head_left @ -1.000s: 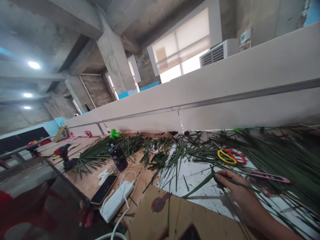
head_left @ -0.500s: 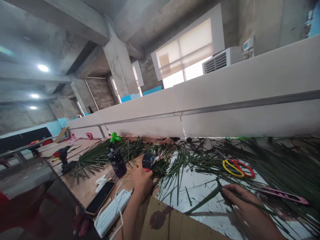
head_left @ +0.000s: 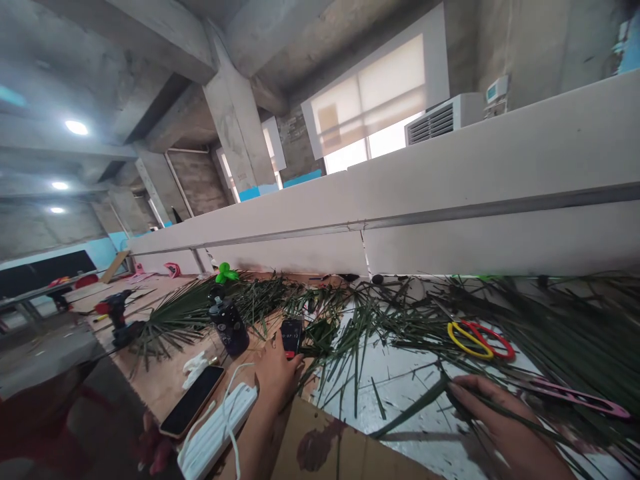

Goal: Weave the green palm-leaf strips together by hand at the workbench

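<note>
My left hand (head_left: 275,377) reaches across the table, fingers and thumb about the near end of a dark phone (head_left: 291,335) with a timer readout on its screen. My right hand (head_left: 487,407) pinches a green palm leaf strip (head_left: 417,407) between thumb and fingers. One part of the strip slants down to the left over the white board (head_left: 400,380); thinner lengths run under the palm. Beyond this hand lie scissors with yellow and red handles (head_left: 470,340). Pink-handled scissors (head_left: 580,395) rest to its right, partly among leaves.
Cut leaf strips (head_left: 360,327) cover much of the table. Left of my left arm are a white power strip (head_left: 220,427) with its cord, another phone (head_left: 193,401), a dark bottle (head_left: 227,323) and a cordless drill (head_left: 117,317). Cardboard (head_left: 320,443) lies in front; a white partition (head_left: 425,240) stands behind.
The timer phone has shifted slightly toward me with my left hand at it, and its screen looks darker. My right hand keeps its pinch on the leaf strip. The view has swung a little.
</note>
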The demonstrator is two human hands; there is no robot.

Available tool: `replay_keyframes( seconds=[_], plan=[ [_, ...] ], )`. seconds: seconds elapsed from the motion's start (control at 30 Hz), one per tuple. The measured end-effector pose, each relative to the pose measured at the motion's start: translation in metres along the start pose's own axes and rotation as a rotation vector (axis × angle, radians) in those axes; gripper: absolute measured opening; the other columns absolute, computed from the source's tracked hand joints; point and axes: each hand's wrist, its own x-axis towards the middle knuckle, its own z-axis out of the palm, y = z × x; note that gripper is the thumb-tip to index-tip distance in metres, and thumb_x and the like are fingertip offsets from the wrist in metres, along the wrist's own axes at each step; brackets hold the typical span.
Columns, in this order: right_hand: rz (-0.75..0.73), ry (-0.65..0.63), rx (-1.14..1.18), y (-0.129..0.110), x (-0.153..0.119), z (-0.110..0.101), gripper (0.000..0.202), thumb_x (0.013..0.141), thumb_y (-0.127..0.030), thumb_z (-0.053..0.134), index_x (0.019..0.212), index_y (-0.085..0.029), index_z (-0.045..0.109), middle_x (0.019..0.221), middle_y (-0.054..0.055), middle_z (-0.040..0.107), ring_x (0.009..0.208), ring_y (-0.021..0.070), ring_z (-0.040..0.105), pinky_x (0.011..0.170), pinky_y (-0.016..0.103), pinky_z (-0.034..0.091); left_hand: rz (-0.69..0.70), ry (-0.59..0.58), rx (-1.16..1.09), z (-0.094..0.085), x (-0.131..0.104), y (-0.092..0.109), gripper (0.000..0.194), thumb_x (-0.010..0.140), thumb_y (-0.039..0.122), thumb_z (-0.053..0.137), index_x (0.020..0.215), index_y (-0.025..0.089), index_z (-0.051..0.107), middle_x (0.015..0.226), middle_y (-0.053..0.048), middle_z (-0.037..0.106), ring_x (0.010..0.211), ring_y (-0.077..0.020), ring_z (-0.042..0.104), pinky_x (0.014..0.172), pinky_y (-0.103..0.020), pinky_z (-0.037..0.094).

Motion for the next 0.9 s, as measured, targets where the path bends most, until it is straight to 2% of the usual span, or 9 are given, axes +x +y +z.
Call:
replay_keyframes(
  seconds=[0.1, 0.2, 0.27, 0.33, 0.43, 0.57, 0.7, 0.9],
  plan=[
    [0.02, 0.006, 0.015, 0.005, 0.001, 0.001, 0.021, 0.066, -0.048, 0.072, 0.069, -0.027, 0.071, 0.058, 0.005, 0.063, 0.049, 0.0225, 0.055, 0.039, 0.03, 0.039, 0.122, 0.018, -0.207, -0.012, -0.004, 0.028, 0.062, 0.085, 0.032, 0.058, 0.143, 0.016, 0.042, 0.145, -0.02, 0.047, 0.134, -0.0362, 0.041, 0.109, -0.048, 0.027],
    [-0.007, 0.019, 0.03, 0.011, 0.006, 0.001, 0.022, 0.069, -0.048, 0.072, 0.072, -0.026, 0.069, 0.062, 0.003, 0.063, 0.055, 0.0215, 0.056, 0.043, 0.029, 0.041, 0.304, -0.052, -0.475, -0.014, -0.018, 0.08, 0.046, 0.087, 0.027, 0.056, 0.133, 0.022, 0.055, 0.136, -0.01, 0.059, 0.126, -0.0262, 0.051, 0.106, -0.036, 0.036],
    [-0.052, 0.029, 0.028, 0.016, 0.013, -0.001, 0.023, 0.069, -0.047, 0.072, 0.072, -0.024, 0.068, 0.066, 0.002, 0.064, 0.061, 0.0212, 0.057, 0.051, 0.028, 0.044, 0.408, -0.154, -0.661, -0.009, -0.034, 0.121, 0.032, 0.09, 0.03, 0.052, 0.119, 0.022, 0.065, 0.121, -0.006, 0.069, 0.113, -0.0215, 0.061, 0.097, -0.03, 0.044],
    [-0.107, 0.021, 0.029, 0.022, 0.022, -0.003, 0.024, 0.07, -0.046, 0.072, 0.073, -0.022, 0.069, 0.064, 0.0, 0.062, 0.063, 0.02, 0.055, 0.057, 0.029, 0.045, 0.49, -0.285, -0.814, -0.002, -0.052, 0.157, 0.028, 0.092, 0.031, 0.05, 0.107, 0.021, 0.07, 0.103, -0.005, 0.076, 0.094, -0.0194, 0.068, 0.081, -0.026, 0.051],
    [-0.146, -0.029, 0.051, 0.029, 0.035, -0.008, 0.029, 0.07, -0.048, 0.073, 0.075, -0.02, 0.071, 0.065, 0.0, 0.062, 0.064, 0.0192, 0.053, 0.058, 0.029, 0.043, 0.502, -0.472, -1.049, 0.01, -0.072, 0.192, 0.024, 0.087, 0.03, 0.055, 0.098, 0.016, 0.071, 0.09, -0.006, 0.076, 0.084, -0.0197, 0.067, 0.075, -0.027, 0.05],
    [-0.159, -0.004, 0.107, 0.027, 0.039, -0.008, 0.03, 0.07, -0.049, 0.074, 0.074, -0.019, 0.07, 0.065, -0.001, 0.061, 0.063, 0.0181, 0.052, 0.059, 0.028, 0.042, 0.435, -0.614, -1.253, 0.027, -0.075, 0.206, 0.016, 0.079, 0.03, 0.064, 0.081, 0.015, 0.07, 0.075, -0.004, 0.069, 0.072, -0.0178, 0.06, 0.066, -0.026, 0.045],
    [-0.144, -0.014, 0.138, 0.019, 0.037, -0.004, 0.03, 0.071, -0.048, 0.075, 0.071, -0.019, 0.069, 0.062, -0.001, 0.059, 0.062, 0.0171, 0.051, 0.06, 0.027, 0.041, 0.42, -0.71, -1.359, 0.039, -0.072, 0.207, 0.016, 0.074, 0.031, 0.069, 0.079, 0.015, 0.067, 0.074, -0.003, 0.067, 0.072, -0.0173, 0.057, 0.067, -0.027, 0.044],
    [-0.054, 0.022, 0.227, 0.016, 0.033, 0.001, 0.025, 0.072, -0.044, 0.076, 0.073, -0.021, 0.067, 0.065, -0.001, 0.061, 0.063, 0.017, 0.052, 0.059, 0.027, 0.042, 0.384, -0.721, -1.306, 0.038, -0.073, 0.208, 0.014, 0.073, 0.029, 0.068, 0.072, 0.016, 0.063, 0.068, -0.001, 0.061, 0.067, -0.0163, 0.052, 0.064, -0.026, 0.041]
  ],
)
